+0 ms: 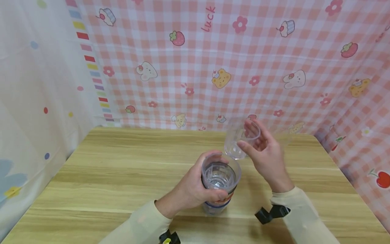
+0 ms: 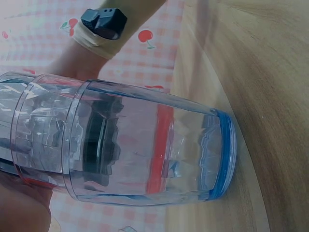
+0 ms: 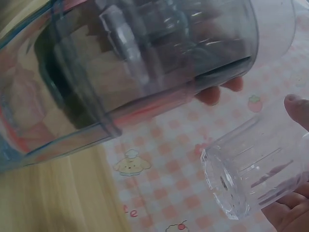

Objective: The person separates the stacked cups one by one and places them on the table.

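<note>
Head: half-hidden left grip (image 1: pixel 193 187) round stacked cups (image 1: pixel 220 179); right grip (image 1: pixel 266 154) round clear cup (image 1: pixel 235 139)

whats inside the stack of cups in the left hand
Nested clear cups show inside the stack, with a dark band and a red band visible through its walls. The left hand covers part of one side, and overlapping layers hide the exact count.
</note>
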